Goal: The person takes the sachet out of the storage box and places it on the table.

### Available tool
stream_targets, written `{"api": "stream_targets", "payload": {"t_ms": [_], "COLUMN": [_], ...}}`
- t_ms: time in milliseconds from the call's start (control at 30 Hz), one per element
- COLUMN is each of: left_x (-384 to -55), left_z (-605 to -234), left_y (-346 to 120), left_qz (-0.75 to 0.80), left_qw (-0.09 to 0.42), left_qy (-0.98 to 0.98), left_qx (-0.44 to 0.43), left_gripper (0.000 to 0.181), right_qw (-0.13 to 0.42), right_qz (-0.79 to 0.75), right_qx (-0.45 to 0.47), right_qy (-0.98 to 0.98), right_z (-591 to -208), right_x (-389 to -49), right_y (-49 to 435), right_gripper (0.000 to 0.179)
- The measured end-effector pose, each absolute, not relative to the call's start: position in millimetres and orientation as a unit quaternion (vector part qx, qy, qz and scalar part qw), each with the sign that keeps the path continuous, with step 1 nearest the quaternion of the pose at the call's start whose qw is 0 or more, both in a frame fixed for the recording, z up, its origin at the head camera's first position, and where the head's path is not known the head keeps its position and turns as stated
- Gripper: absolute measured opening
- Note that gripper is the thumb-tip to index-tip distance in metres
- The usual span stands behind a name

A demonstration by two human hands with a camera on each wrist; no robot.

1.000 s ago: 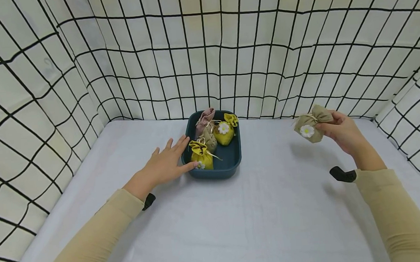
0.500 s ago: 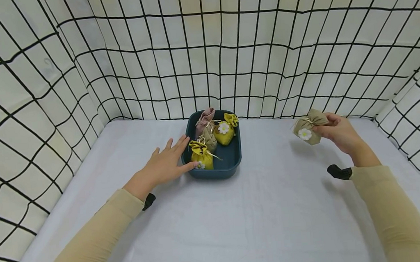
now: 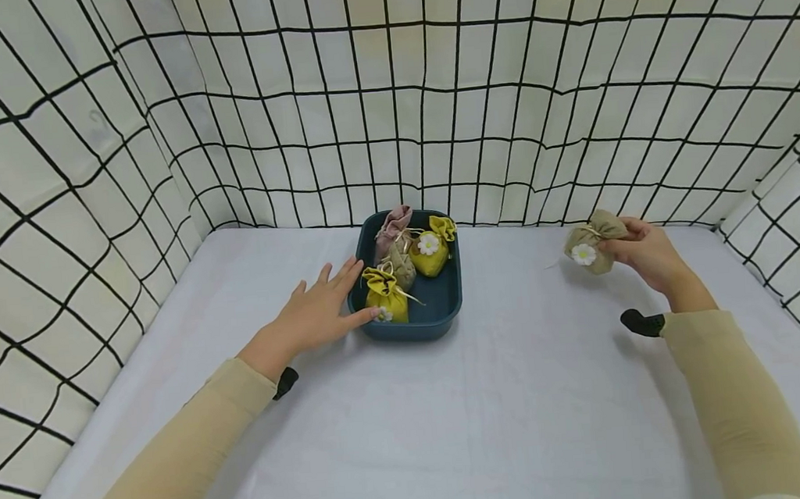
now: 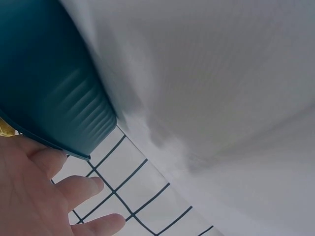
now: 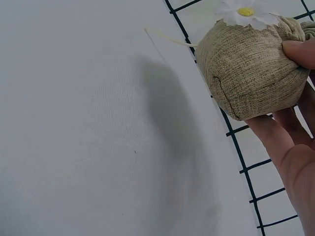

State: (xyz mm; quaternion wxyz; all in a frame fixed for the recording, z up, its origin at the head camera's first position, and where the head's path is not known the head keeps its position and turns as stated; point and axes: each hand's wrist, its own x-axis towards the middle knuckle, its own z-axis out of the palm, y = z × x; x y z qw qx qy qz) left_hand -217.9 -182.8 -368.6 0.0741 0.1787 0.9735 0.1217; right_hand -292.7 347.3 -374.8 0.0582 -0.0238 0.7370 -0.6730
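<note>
My right hand (image 3: 654, 257) grips a beige drawstring pouch (image 5: 253, 73) by its gathered neck, thumb on the near side and fingers beneath. A white daisy (image 3: 584, 254) decorates the pouch, and its shadow falls on the cloth below. My left hand (image 3: 313, 311) lies with fingers spread against the left rim of a dark teal plastic bin (image 3: 441, 326), thumb over the near edge. Inside the bin sit a yellow pouch (image 3: 386, 301) at the front left, another yellow pouch (image 3: 430, 255) at the back right, a beige pouch (image 3: 401, 269) between them and a pink pouch (image 3: 393, 230) behind.
A white cloth (image 3: 496, 398) covers the table. Black-grid netting (image 3: 398, 136) over pale fabric walls off the back and both sides. Dark wrist-camera mounts (image 3: 642, 323) stick out from under both tan sleeves.
My right hand has moved slightly left and lower with the beige pouch in it. The left hand stays on the bin's rim, and the bin's pouches look unchanged.
</note>
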Motion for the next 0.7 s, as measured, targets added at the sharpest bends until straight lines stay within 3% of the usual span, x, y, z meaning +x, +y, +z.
{"api": "stream_targets", "payload": {"t_ms": [700], "left_x": [-218.0], "left_z": [-366.8], "left_y": [-181.5], "left_qz": [0.125], "left_qw": [0.078], "left_qy": [0.973], "left_qx": [0.179], "left_gripper": [0.097], "right_qw": [0.051], "right_qz": [-0.705], "right_qx": [0.008], "right_qy": [0.707], "right_z": [-386.0], "right_x": [-301.6], "right_y": [357.5], "right_gripper": [0.030]}}
